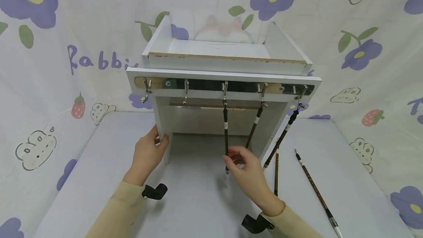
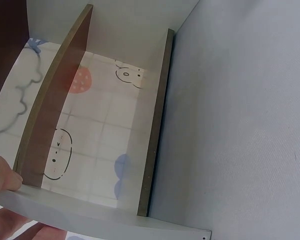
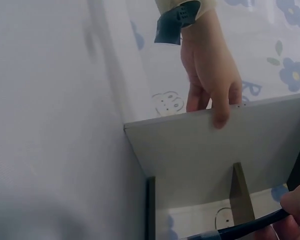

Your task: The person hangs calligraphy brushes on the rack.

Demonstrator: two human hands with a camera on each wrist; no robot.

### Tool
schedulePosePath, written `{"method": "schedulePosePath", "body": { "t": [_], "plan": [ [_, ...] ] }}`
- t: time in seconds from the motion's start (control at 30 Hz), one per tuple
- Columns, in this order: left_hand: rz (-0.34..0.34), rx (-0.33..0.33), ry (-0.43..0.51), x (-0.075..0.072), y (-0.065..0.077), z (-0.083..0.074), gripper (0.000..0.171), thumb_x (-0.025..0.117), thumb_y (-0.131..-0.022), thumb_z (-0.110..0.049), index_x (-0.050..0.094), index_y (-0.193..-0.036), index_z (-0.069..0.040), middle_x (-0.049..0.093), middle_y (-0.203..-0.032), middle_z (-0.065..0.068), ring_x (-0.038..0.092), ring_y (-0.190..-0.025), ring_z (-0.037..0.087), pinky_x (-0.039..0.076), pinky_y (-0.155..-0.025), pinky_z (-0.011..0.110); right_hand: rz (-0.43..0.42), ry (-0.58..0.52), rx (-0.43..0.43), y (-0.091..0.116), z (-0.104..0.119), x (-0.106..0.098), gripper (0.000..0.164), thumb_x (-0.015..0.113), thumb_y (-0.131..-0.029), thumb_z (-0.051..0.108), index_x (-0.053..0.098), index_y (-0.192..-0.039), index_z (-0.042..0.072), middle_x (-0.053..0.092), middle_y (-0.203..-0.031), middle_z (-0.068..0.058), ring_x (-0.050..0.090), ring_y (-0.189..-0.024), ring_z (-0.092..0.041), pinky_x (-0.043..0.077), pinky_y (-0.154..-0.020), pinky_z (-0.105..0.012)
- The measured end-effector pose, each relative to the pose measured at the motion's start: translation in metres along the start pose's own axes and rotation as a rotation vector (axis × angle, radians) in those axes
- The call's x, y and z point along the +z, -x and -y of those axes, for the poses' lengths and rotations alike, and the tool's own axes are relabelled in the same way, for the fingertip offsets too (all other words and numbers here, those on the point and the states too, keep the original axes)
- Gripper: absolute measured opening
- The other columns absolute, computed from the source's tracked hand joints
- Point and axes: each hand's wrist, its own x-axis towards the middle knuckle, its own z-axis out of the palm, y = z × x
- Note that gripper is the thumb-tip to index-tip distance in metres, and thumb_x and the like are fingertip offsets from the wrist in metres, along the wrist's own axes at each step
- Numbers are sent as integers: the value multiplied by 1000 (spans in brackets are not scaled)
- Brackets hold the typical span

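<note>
A small white shelf unit (image 1: pixel 224 74) carries a row of metal hooks along its front. My left hand (image 1: pixel 148 155) grips the edge of its left side panel (image 2: pixel 105 215), thumb on the inner face. Three calligraphy brushes hang by their loops: one calligraphy brush (image 1: pixel 226 131) from the middle hook, another (image 1: pixel 254 127) from the hook to its right, a third (image 1: pixel 281 140) slanting from the rightmost hook. With thumb and fingers, my right hand (image 1: pixel 248 173) pinches the middle brush low on its dark shaft. The right wrist view shows that dark brush (image 3: pixel 250 226) in the fingers.
Two more brushes lie on the white table to the right: a brown brush (image 1: pixel 276 172) partly behind my right wrist, and a patterned brush (image 1: pixel 315 190) with a clear cap. The two left hooks (image 1: pixel 186 91) hold nothing. A flower-patterned cloth (image 1: pixel 99 28) hangs behind.
</note>
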Motion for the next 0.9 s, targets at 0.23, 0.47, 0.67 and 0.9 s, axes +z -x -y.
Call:
{"method": "schedulePosePath", "body": {
  "t": [0.23,0.47,0.67,0.9],
  "plan": [
    [-10,4,-11,1,0,2,46,55,-97,-24,48,-141,-12,62,-124,20,66,-101,37,57,-73,49,-5,-20,-8,-5,-34,8,22,73,-87,13,67,-108,9,66,-95,0,64,-82,-15,54,-66,-31],
    [-6,-5,-5,4,0,4,47,55,-98,-23,46,-143,-11,61,-125,21,66,-101,37,57,-72,49,7,-20,-28,-4,-38,5,19,72,-88,16,67,-107,17,66,-94,7,63,-82,-10,53,-67,-28],
    [-2,-4,-7,5,1,4,47,55,-98,-22,46,-142,-10,62,-124,21,66,-101,38,57,-72,49,8,-32,-60,1,-36,-3,20,74,-87,14,68,-105,19,67,-92,9,64,-80,-13,54,-66,-29],
    [-8,3,-9,2,-1,1,47,55,-98,-21,46,-142,-11,61,-124,21,66,-101,38,57,-73,49,-13,-4,-126,4,-21,-17,25,74,-84,3,67,-106,12,67,-92,4,63,-78,-14,53,-64,-27]
  ]
}}
